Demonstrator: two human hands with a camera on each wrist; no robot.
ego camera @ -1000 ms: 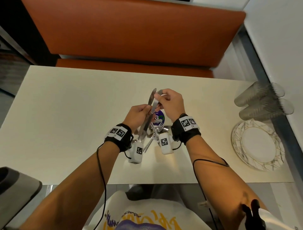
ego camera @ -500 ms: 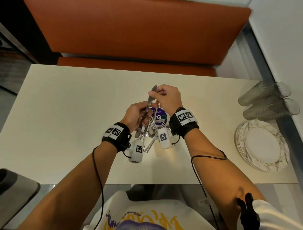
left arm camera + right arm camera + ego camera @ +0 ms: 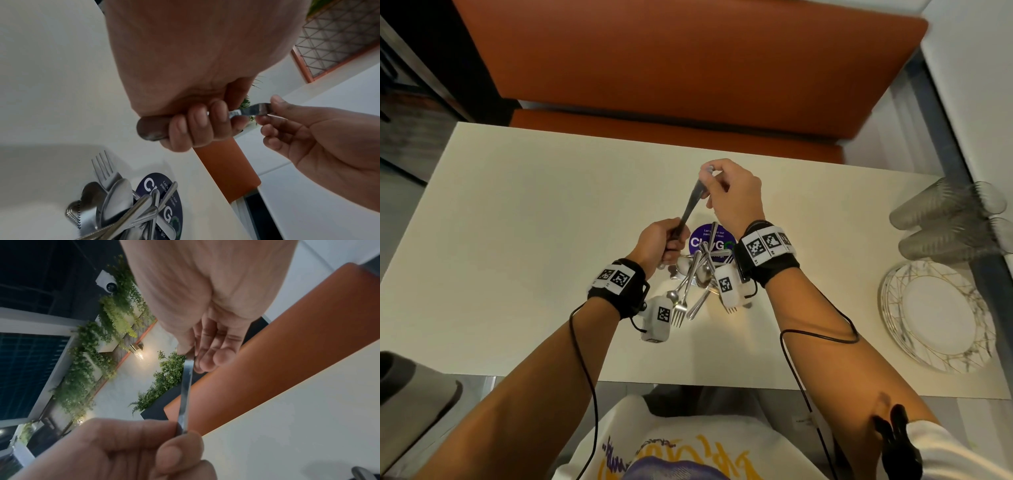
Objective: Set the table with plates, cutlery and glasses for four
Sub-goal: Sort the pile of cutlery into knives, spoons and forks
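A table knife (image 3: 692, 202) is held in the air over the table (image 3: 517, 219), slanting up and away from me. My left hand (image 3: 666, 240) grips its handle in a fist; the handle's end (image 3: 152, 129) sticks out below the fingers. My right hand (image 3: 717, 181) pinches the blade's tip (image 3: 261, 110) between thumb and fingers. The blade (image 3: 186, 394) runs between both hands in the right wrist view. Beneath the hands lies a pile of forks, spoons and knives (image 3: 693, 281), partly covering a round purple sticker (image 3: 717, 241). A stack of white plates (image 3: 935, 315) with gold lines sits at the right edge.
Clear glasses (image 3: 945, 219) lie on their sides behind the plates at the table's right edge. An orange bench (image 3: 688, 68) runs along the far side. A grey object (image 3: 410, 394) sits at the near left corner, off the table.
The knife now sits higher above the pile. My right hand has moved out to the blade's tip, while the left hand has settled round the handle.
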